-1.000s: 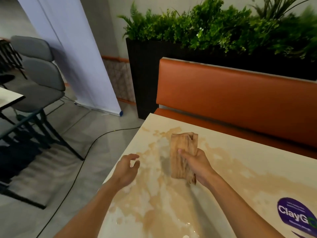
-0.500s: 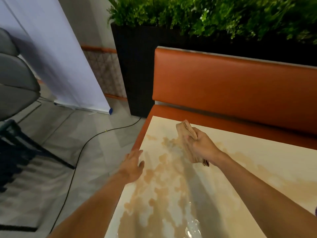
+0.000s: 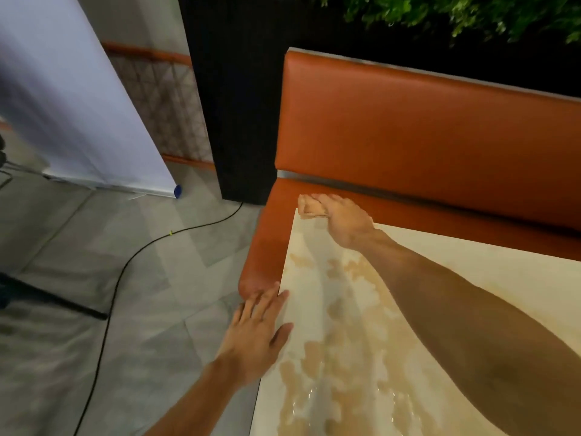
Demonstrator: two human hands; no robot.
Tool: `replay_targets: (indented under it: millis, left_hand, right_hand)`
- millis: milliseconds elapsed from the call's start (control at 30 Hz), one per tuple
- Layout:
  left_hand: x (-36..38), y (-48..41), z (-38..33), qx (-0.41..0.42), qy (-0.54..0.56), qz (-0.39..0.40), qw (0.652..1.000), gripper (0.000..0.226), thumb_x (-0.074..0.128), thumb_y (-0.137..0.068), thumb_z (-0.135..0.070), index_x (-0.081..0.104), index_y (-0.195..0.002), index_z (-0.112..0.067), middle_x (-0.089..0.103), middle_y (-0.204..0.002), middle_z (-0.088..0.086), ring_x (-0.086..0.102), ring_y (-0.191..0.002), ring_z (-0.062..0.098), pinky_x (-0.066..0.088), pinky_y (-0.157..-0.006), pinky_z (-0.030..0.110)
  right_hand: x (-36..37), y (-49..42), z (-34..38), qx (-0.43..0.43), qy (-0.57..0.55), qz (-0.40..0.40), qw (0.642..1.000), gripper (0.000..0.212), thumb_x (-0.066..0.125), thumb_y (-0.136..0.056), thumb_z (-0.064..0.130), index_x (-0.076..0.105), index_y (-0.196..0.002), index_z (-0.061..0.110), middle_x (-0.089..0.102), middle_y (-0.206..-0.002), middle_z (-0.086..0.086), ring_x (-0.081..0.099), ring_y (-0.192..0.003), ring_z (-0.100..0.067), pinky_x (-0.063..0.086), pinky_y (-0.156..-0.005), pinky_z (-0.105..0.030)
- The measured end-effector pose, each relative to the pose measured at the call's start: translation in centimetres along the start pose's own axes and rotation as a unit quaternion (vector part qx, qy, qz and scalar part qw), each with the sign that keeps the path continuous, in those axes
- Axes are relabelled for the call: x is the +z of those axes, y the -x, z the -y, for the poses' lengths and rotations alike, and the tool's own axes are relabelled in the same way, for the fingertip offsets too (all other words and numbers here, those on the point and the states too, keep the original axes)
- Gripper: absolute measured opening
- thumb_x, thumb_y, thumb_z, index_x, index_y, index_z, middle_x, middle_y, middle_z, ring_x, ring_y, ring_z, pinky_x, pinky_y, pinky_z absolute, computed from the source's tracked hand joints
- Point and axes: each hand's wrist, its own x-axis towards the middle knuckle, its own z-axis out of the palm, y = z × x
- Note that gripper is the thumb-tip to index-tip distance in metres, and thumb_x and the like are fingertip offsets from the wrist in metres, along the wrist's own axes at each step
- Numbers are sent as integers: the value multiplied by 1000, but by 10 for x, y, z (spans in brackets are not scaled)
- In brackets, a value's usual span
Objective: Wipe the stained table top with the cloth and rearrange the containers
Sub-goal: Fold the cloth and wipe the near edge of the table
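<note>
Head view: right hand grips the folded tan cloth at the far left corner of the cream, brown-stained table top; left hand, fingers straight, rests at its left edge. Best to press flat and overlap strokes back through the stains.

No readable text in frame.
Bench, orange seat and white banner: all bare of labels, brands, numbers.

your right hand presses the cloth at the table top far corner, upper centre of frame; your left hand lies flat, fingers straight, at the table's left edge, lower centre.
</note>
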Motion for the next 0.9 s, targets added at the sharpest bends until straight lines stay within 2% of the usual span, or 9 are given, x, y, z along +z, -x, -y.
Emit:
replay_targets:
  millis: [100, 167, 267, 367, 567, 733, 900]
  left_hand:
    - [2, -2, 5, 9, 2, -4, 1000, 79, -10, -82, -70, 4, -152, -36, -1, -161, -15, 5, -148, 15, 9, -120, 39]
    - [4, -2, 9, 15, -3, -5, 1000, 76, -8, -84, -69, 3, -152, -36, -1, -161, -15, 7, -147, 14, 12, -120, 38]
    - [5, -2, 6, 16, 12, -4, 1000, 73, -4, -86, -67, -1, -152, -37, -5, -161, -16, 2, -148, 13, 12, -119, 37]
    - [6, -1, 5, 12, 23, -6, 1000, 70, 0, -88, -64, -3, -152, -36, -8, -161, -16, 0, -148, 13, 11, -120, 36]
    - [11, 0, 7, 22, 41, -17, 999, 64, 9, -94, -60, -2, -153, -35, -7, -161, -17, 6, -147, 12, 15, -120, 38]
    - [11, 3, 8, 35, 60, -21, 997, 62, -1, -93, -56, -2, -152, -37, -8, -160, -19, 9, -147, 11, 16, -119, 37]
    - [6, 5, 6, 40, 64, -14, 997, 64, -4, -91, -50, -4, -153, -35, -15, -158, -21, 8, -147, 8, 13, -119, 34]
  right_hand:
    - [39, -7, 19, 8, 39, 56, 998, 74, 48, -91, 1, 18, -151, 33, 28, -156, 0, 27, -139, -34, 25, -112, -54]
    - [61, -6, 25, 29, 21, 67, 997, 75, 49, -94, 10, 10, -153, 34, 12, -162, 0, 7, -147, -37, 11, -116, -58]
    - [79, 6, 22, 23, 26, 61, 997, 71, 44, -99, 22, -1, -153, 33, -8, -163, 2, -12, -148, -36, 0, -117, -58]
    - [88, 20, 21, 8, 42, 62, 997, 72, 40, -101, 25, -9, -153, 35, -21, -161, 3, -22, -146, -33, -9, -117, -57]
    - [85, 44, 18, -65, 40, 95, 992, 77, 38, -95, 7, 0, -153, 38, -18, -161, 9, -24, -146, -26, -11, -117, -55]
    - [69, 73, 5, -119, 11, 142, 983, 86, 36, -86, -8, 11, -152, 42, -10, -161, 16, -20, -147, -17, -12, -118, -52]
    - [60, 110, -2, -122, -15, 162, 979, 88, 38, -82, -12, 19, -151, 40, -5, -161, 17, -18, -147, -14, -10, -119, -51]
